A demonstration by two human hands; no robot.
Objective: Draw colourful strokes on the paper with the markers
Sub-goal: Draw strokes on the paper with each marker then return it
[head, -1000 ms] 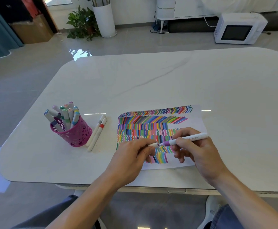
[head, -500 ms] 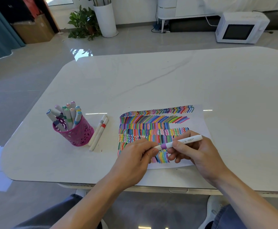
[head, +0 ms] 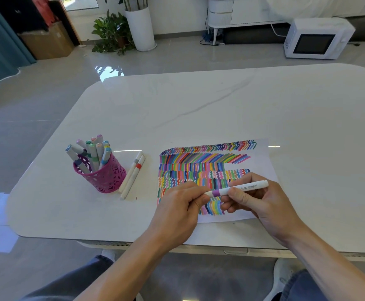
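A white sheet of paper (head: 262, 161) covered with rows of colourful strokes lies on the white table (head: 199, 109). Above its lower part my right hand (head: 262, 205) grips a white marker with a purple band (head: 242, 187), held nearly level. My left hand (head: 177, 211) pinches the marker's capped left end between thumb and fingers. The hands hide part of the lower rows of strokes.
A pink lattice cup (head: 103, 174) full of several markers stands to the left. Two white markers (head: 132, 173) lie beside it, one grey-banded and one red-banded. Beyond the table, a microwave (head: 316, 39) and a potted plant (head: 112, 33) sit on the floor.
The cap has closed onto the marker's tip: the bare purple nib seen before is covered now. The marker has tilted nearer to level and both hands have come together.
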